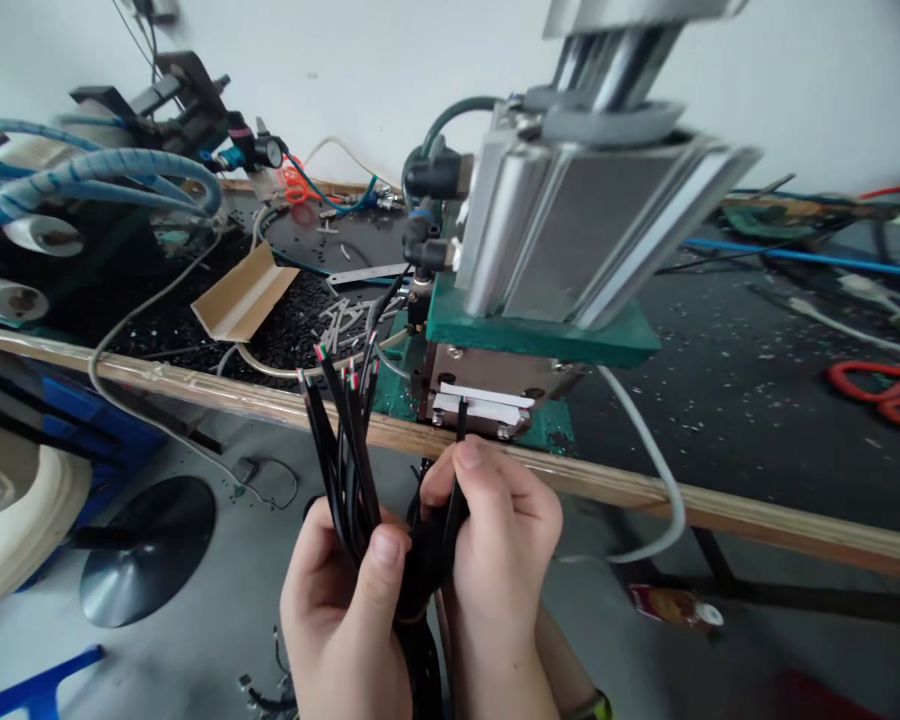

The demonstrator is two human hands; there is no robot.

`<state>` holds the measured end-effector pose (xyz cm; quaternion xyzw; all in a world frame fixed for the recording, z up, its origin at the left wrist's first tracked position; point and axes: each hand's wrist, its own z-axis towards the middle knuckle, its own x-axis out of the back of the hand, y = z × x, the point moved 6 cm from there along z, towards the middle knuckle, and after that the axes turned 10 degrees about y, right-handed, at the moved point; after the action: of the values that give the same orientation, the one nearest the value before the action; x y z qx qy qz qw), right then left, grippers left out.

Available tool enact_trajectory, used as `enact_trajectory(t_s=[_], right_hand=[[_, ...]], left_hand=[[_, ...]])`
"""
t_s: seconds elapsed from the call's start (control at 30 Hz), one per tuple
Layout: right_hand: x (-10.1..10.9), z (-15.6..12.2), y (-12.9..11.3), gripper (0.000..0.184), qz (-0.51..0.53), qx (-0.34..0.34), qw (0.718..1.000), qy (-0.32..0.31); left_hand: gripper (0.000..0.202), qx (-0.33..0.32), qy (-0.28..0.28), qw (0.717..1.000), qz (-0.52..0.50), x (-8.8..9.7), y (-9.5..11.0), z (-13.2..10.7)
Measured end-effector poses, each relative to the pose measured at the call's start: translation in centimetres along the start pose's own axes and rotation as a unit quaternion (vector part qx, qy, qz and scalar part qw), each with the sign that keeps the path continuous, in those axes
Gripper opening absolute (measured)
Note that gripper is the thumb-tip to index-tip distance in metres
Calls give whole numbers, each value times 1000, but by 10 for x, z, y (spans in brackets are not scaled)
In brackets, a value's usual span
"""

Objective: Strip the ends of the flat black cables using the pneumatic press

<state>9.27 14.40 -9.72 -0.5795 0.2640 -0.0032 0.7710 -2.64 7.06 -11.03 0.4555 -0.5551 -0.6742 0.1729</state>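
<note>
My left hand (pixel 345 610) is wrapped round a bundle of black cables (pixel 345 440) whose stripped ends, with red, green and white cores, fan upward. Beside it, my right hand (pixel 499 540) pinches a single black cable (pixel 459 440) between thumb and fingers and holds its tip up at the white slot (pixel 484 400) in the front of a small press. The press has a green plate (pixel 540 335) and a silver pneumatic cylinder (pixel 585 220) above it. Both hands are just in front of the bench's wooden edge (pixel 645 490).
On the black bench top lie cut wire scraps (pixel 341 325), a folded cardboard piece (pixel 244 295), red-handled scissors (pixel 881 390) at right and blue hoses (pixel 82 175) at left. A grey cable (pixel 652 450) hangs over the edge. A black disc (pixel 146 550) lies on the floor.
</note>
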Motion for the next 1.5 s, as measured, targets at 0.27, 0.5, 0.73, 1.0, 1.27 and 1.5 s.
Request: enact_trajectory(t_s=[0.27, 0.5, 0.73, 1.0, 1.27, 1.5], right_hand=[[2, -5, -4, 45, 15, 76, 996, -39], [-1, -5, -6, 46, 0, -21, 1000, 11], [-4, 0, -4, 44, 8, -90, 994, 58], [-4, 2, -4, 44, 17, -97, 994, 56], [-3, 3, -4, 44, -7, -90, 995, 47], [2, 1, 1, 43, -12, -69, 997, 44]], left_hand=[[40, 5, -5, 1000, -24, 7, 0, -3], [38, 5, -8, 1000, -28, -2, 8, -4], [32, 23, -27, 999, -28, -7, 8, -3], [42, 27, 2, 999, -30, -15, 11, -3], [41, 30, 5, 999, -26, -12, 9, -5], [40, 67, 4, 997, -38, -2, -10, -9]])
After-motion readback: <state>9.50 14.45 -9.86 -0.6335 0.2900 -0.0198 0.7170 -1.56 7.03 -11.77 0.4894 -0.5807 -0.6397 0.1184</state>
